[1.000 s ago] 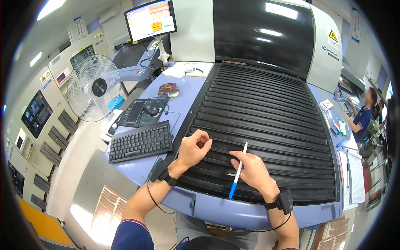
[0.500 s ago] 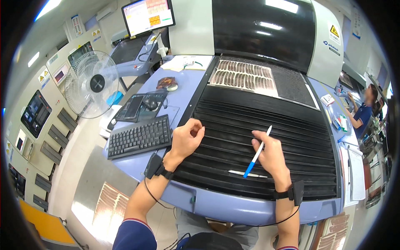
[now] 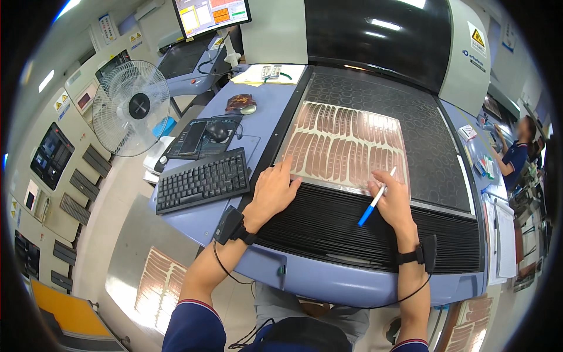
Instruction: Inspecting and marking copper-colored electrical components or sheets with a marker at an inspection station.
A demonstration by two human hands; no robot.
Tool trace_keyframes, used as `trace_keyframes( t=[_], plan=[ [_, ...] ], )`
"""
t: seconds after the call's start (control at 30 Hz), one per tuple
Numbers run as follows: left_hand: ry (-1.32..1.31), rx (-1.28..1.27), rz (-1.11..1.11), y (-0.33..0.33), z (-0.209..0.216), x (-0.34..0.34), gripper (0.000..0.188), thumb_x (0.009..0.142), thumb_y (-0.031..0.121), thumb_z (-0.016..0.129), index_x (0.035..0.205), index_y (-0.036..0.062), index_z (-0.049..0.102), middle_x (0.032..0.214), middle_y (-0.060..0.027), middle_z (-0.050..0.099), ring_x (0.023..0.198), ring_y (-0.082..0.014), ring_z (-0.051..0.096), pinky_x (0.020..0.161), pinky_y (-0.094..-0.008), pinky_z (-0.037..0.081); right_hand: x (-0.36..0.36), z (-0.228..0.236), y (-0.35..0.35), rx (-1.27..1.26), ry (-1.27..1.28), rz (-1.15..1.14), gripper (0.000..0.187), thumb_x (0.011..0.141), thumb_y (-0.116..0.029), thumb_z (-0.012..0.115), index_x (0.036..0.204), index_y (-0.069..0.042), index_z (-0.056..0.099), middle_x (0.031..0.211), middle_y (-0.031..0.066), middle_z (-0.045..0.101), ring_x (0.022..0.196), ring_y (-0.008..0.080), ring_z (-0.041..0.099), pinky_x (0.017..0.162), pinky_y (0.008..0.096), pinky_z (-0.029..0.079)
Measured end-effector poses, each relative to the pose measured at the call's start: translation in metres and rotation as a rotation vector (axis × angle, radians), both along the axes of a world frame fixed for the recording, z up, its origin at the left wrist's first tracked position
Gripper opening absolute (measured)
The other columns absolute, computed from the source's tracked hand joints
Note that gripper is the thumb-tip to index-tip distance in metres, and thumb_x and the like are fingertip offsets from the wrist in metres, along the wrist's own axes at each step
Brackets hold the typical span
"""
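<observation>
A thin sheet of copper-coloured flexible circuit strips (image 3: pixel 346 146) lies on the dark perforated bed of a large machine (image 3: pixel 428 158). My left hand (image 3: pixel 274 190) rests flat with its fingertips on the sheet's near left corner. My right hand (image 3: pixel 392 199) touches the near right edge of the sheet and holds a blue and white pen (image 3: pixel 375 199) between its fingers. Both wrists wear black bands with cables. A black ribbed shutter (image 3: pixel 352 226) covers the bed's near part, just under both hands.
A black keyboard (image 3: pixel 202 180), a phone and a mouse (image 3: pixel 218 130) lie on the blue counter at left. A white fan (image 3: pixel 130 107) stands further left, a monitor (image 3: pixel 211 14) behind. Another person (image 3: pixel 517 154) works at far right. More circuit sheets (image 3: pixel 158 281) lie lower down.
The ribbed shutter has drawn back toward me and the circuit sheet has come out on the bed. Both hands moved forward onto the sheet's near edge; the pen stays in my right hand.
</observation>
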State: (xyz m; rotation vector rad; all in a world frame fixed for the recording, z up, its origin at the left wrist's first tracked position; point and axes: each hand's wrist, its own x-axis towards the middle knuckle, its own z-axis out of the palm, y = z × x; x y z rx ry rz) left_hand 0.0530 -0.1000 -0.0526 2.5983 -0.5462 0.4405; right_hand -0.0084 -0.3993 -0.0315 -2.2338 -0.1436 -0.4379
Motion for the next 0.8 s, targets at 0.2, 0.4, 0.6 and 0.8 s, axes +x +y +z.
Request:
trace_keyframes(
  t=[0.2,0.4,0.6,0.8],
  plan=[
    [-0.019,-0.611,-0.004,0.008,0.012,0.005,0.048,0.092,0.018,0.07,0.134,-0.0024,0.056,0.116,-0.019,0.069,0.101,-0.0288,0.069,0.091,-0.0372,0.053,0.002,-0.013,0.002,-0.233,-0.048,0.057,0.054,0.084,-0.014,0.079,0.131,-0.001,0.055,0.111,0.0236,0.067,0.101,0.0395,0.066,0.086,0.0464,0.053],
    [0.039,-1.275,-0.207,0.003,0.023,-0.013,0.076,0.094,0.022,0.072,0.149,-0.0071,0.028,0.148,-0.0224,0.044,0.129,-0.0286,0.058,0.102,-0.0359,0.05,-0.011,0.009,0.014,-0.267,-0.311,-0.19,0.022,0.088,-0.018,0.074,0.103,-0.004,0.065,0.091,0.0194,0.07,0.087,0.0399,0.067,0.074,0.0475,0.052],
    [0.195,-1.178,-0.204,0.033,0.008,-0.134,0.062,0.09,0.023,0.075,0.137,-0.0082,0.049,0.127,-0.0188,0.059,0.117,-0.0236,0.057,0.103,-0.0397,0.044,-0.155,0.028,0.062,-0.031,-0.12,0.155,0.063,0.089,-0.029,0.076,0.138,0.002,0.052,0.122,0.0235,0.066,0.105,0.0375,0.068,0.09,0.0432,0.053],
    [-0.16,-0.735,-0.1,0.105,-0.06,-0.178,0.077,0.092,0.048,0.07,0.134,-0.013,0.047,0.123,-0.0188,0.059,0.113,-0.0274,0.058,0.1,-0.0398,0.045,-0.181,-0.029,0.013,0.854,-0.138,-0.041,0.048,0.104,-0.032,0.057,0.136,0.005,0.054,0.116,0.0198,0.07,0.086,0.0178,0.068,0.08,0.0316,0.055]
  ],
)
